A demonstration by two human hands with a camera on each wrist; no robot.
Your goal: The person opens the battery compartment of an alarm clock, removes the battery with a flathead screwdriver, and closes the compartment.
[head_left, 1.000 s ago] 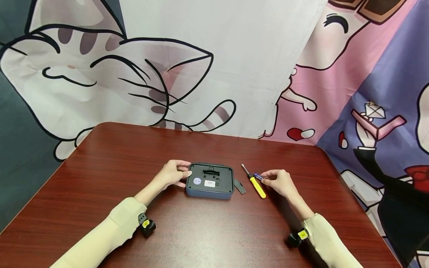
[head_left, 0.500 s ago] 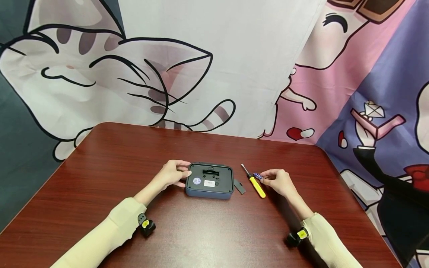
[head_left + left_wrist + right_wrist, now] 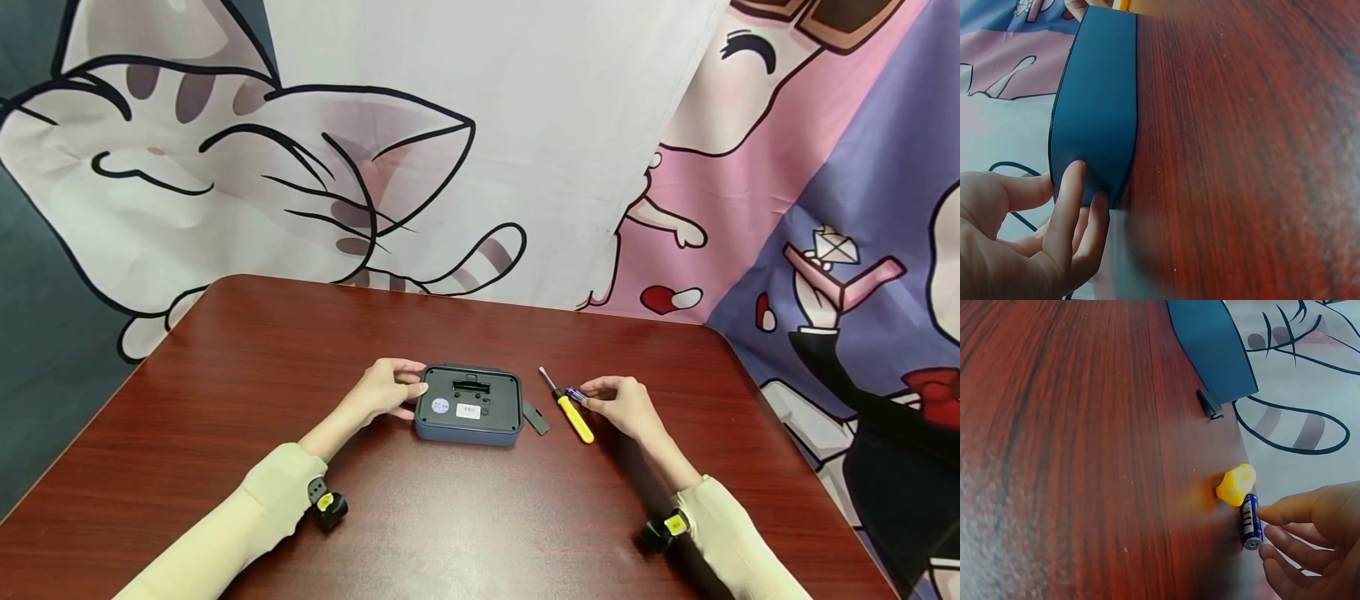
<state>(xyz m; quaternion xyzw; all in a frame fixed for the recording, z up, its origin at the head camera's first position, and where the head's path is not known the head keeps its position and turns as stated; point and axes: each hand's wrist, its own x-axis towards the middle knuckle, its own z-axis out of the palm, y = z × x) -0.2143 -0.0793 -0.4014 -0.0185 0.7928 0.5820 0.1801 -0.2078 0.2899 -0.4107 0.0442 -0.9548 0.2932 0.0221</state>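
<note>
In the head view, a flat blue-grey device with rounded corners lies on the table, black panel up, with an open battery compartment and two stickers. My left hand holds its left end, thumb on the top edge and fingers along the side; the left wrist view shows fingertips against the blue case. To the right, my right hand pinches a blue battery between thumb and fingers, low over the table. A yellow-handled screwdriver lies right beside the battery.
A small dark battery cover lies between the device and the screwdriver. The reddish-brown wooden table ends at a cartoon-printed cloth behind it. Wrist cameras are strapped over both sleeves.
</note>
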